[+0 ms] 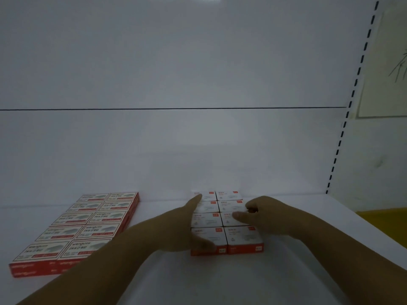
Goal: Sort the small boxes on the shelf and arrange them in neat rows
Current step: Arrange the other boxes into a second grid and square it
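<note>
The block of small white-topped, red-sided cardboard boxes (244, 237), two columns by four rows, sits on the white shelf (220, 278) directly between and under the hands. The left hand (189, 219) lies flat, with straight fingers along the block's outer left edge and the thumb at the nearest box's front corner. This looks like a push to square that side into line. The right hand (262, 213) rests on the right column with fingers curled and the thumb reaching across a box top. It seems to steady the rows, but I cannot tell whether it grips a box or only presses.

Well out beyond the left hand lies a second, already even group of flat red-and-white printed boxes (72, 232), two columns wide, kept apart probably as its own kind.

Behind the hands rises a plain white back panel (176, 62) in dim light. Past the right hand are a slotted upright (356, 84), a pale paper sheet (385, 73) and a yellow surface (385, 219).
</note>
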### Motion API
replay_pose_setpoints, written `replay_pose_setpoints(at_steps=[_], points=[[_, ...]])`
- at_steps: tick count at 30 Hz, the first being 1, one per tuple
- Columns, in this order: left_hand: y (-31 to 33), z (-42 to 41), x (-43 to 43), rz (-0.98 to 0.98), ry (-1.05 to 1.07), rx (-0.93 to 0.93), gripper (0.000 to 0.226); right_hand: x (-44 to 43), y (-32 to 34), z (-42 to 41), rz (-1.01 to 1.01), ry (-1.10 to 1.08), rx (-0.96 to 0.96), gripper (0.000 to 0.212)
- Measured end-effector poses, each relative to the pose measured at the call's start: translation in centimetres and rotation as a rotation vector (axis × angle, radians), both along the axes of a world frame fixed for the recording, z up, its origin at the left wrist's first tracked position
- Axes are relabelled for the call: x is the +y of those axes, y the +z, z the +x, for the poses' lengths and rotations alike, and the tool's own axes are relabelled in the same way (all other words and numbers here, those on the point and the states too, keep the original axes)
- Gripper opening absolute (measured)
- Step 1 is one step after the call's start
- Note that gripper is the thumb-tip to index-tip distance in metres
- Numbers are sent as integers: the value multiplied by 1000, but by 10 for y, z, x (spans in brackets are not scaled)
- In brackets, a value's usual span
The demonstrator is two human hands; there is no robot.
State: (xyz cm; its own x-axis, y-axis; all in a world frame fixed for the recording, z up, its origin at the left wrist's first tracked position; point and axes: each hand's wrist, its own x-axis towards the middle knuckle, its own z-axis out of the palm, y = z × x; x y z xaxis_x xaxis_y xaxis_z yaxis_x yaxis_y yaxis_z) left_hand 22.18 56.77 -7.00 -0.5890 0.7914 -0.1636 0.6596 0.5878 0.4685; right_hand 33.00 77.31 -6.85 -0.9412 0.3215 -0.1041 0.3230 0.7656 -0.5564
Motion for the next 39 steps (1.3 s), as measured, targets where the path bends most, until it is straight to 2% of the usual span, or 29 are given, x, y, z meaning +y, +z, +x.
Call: replay_pose_setpoints(at_steps=[4,6,10,11,17,25,29,33,35,37,39], points=[[5,0,-2,67,-27,-103,111,6,-1,-5,-33,-21,-14,48],[15,-2,0,183,38,-146,78,11,2,-12,-91,-78,10,49],[17,-17,23,344,372,-195,17,15,7,-32,-192,-167,118,40],[15,-19,28,366,415,-229,12,16,5,-37,-178,-183,126,38],[8,-23,39,433,499,-395,16,19,-9,-51,-123,-255,193,24],[16,-22,39,323,491,-322,21,23,-10,-52,-172,-250,205,20],[16,-27,34,368,530,-342,25,26,-8,-49,-195,-253,197,23],[11,-33,26,451,587,-394,17,32,-9,-37,-174,-219,147,28],[7,-31,22,484,567,-450,11,32,-10,-30,-197,-157,115,23],[4,-26,21,516,530,-506,28,31,-11,-23,-231,-81,100,13],[1,-23,19,541,516,-494,32,28,-13,-19,-265,-47,112,13]])
